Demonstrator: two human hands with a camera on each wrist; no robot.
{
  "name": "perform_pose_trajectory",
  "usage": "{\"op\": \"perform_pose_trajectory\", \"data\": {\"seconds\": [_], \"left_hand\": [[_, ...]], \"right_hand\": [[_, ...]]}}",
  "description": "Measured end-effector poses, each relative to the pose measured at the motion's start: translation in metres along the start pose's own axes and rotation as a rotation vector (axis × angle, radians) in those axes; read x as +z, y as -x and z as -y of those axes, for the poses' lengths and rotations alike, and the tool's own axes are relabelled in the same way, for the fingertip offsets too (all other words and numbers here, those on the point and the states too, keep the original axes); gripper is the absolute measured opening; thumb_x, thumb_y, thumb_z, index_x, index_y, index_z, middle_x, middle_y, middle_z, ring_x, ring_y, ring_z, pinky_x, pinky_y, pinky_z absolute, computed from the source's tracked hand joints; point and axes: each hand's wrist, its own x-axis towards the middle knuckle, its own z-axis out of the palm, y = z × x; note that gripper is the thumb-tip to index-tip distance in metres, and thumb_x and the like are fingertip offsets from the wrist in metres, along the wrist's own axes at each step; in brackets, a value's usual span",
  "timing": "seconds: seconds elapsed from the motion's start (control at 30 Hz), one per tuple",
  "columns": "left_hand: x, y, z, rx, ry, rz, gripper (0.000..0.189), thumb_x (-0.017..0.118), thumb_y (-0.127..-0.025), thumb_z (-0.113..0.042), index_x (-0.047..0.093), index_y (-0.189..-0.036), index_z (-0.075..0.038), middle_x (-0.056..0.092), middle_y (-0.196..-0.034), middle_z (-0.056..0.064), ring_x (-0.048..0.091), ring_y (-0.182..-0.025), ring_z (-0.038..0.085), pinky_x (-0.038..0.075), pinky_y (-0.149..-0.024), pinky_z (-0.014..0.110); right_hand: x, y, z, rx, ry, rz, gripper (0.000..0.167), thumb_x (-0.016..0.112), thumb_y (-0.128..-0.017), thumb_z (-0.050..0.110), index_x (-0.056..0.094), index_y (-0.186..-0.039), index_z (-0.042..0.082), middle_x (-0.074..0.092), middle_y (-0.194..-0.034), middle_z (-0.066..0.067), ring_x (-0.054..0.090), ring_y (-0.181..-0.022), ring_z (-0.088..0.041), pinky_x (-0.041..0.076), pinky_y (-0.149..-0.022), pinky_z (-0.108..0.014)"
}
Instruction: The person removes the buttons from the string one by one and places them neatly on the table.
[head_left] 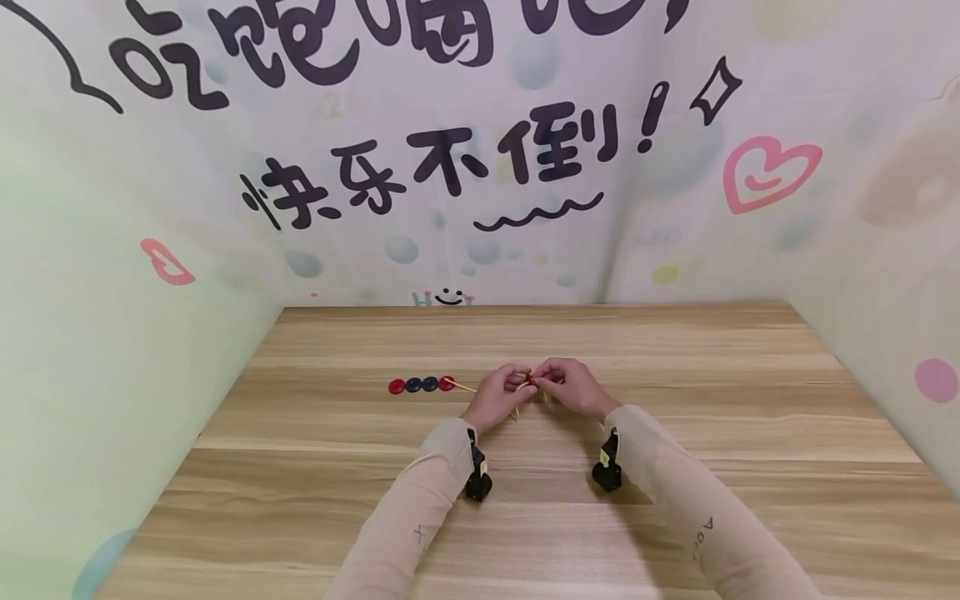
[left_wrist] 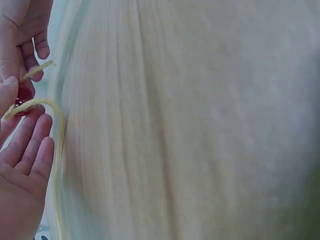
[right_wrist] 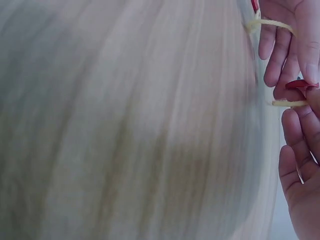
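Note:
Near the middle of the table, both hands meet around a small red button (head_left: 531, 380). My left hand (head_left: 501, 393) pinches the button with thumb and fingertips. From the other side, my right hand (head_left: 576, 388) pinches at the button and the short end of a yellow cord (right_wrist: 287, 103). Holes show in the red button (left_wrist: 25, 93) in the left wrist view, where the cord (left_wrist: 59, 150) loops over it and hangs down. Fingers hide much of the button, so how the cord passes through it is unclear.
Left of the hands, a row of several buttons lies flat: a red button (head_left: 397, 387), two dark blue buttons (head_left: 422, 384) and another red button (head_left: 447, 383) with cord on it. Wood-grain table (head_left: 315, 500) extends around; a printed backdrop (head_left: 450, 242) stands behind.

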Motion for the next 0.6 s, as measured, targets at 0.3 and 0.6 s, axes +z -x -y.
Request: {"op": "perform_pose_trajectory", "data": {"seconds": [0.3,0.6], "left_hand": [[-0.011,0.001,0.008,0.009,-0.014,-0.012,0.029,0.062,-0.083,-0.013,0.057,-0.108,0.002,0.061,-0.098,0.011,0.058,-0.088,0.021,0.046,-0.077,0.027],[-0.035,0.007,0.019,-0.050,-0.052,-0.053,0.030,0.063,-0.082,-0.011,0.057,-0.108,0.002,0.060,-0.094,0.009,0.057,-0.086,0.020,0.046,-0.078,0.030]], "right_hand": [[-0.003,0.003,-0.001,0.034,-0.025,0.005,0.007,0.060,-0.084,0.008,0.063,-0.086,0.002,0.062,-0.078,-0.009,0.052,-0.064,-0.015,0.043,-0.054,-0.024],[-0.009,0.006,-0.005,0.075,-0.012,0.007,0.011,0.059,-0.084,0.009,0.062,-0.090,0.000,0.061,-0.081,-0.010,0.052,-0.069,-0.016,0.045,-0.061,-0.028]]}}
